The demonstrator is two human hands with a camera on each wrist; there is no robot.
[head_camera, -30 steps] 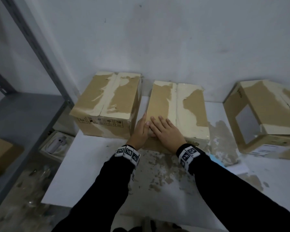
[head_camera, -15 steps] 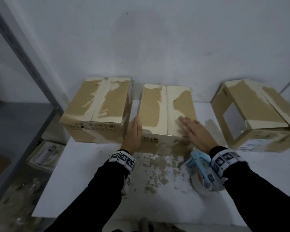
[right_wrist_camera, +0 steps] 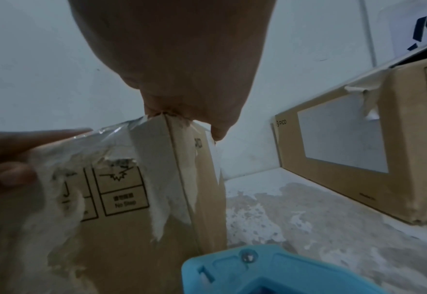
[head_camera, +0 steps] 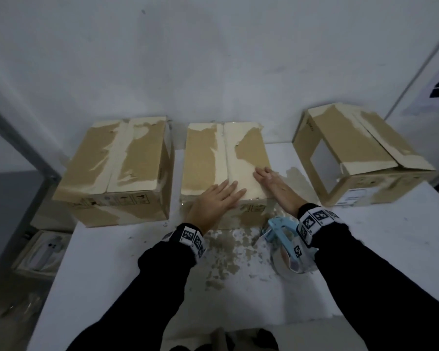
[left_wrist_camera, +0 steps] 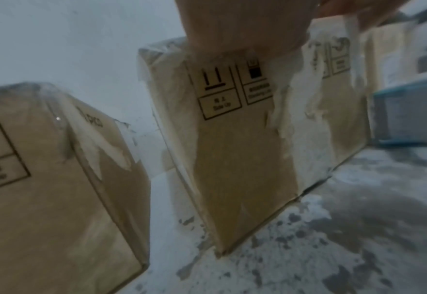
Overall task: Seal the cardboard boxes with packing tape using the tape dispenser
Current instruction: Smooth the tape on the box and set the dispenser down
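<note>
Three brown cardboard boxes with torn pale patches stand along the wall. My left hand (head_camera: 217, 198) lies flat, fingers straight, on the near top edge of the middle box (head_camera: 205, 158). My right hand (head_camera: 271, 183) presses flat on that box's near right corner (right_wrist_camera: 166, 127). Clear tape glints over the box's front edge (left_wrist_camera: 232, 57). The blue tape dispenser (head_camera: 284, 239) lies on the white table under my right wrist, also at the bottom of the right wrist view (right_wrist_camera: 270, 272). Neither hand holds it.
The left box (head_camera: 117, 160) stands close beside the middle one. The right box (head_camera: 350, 153), with a window cutout and a loose flap, sits apart. The table (head_camera: 112, 262) has scuffed brown patches. A grey shelf frame (head_camera: 23, 138) stands left; a small packaged item (head_camera: 43, 252) lies below.
My left hand came from the box's left side up onto its near top edge. My right hand slid along the top to the right corner, uncovering the dispenser. The view shifted right.
</note>
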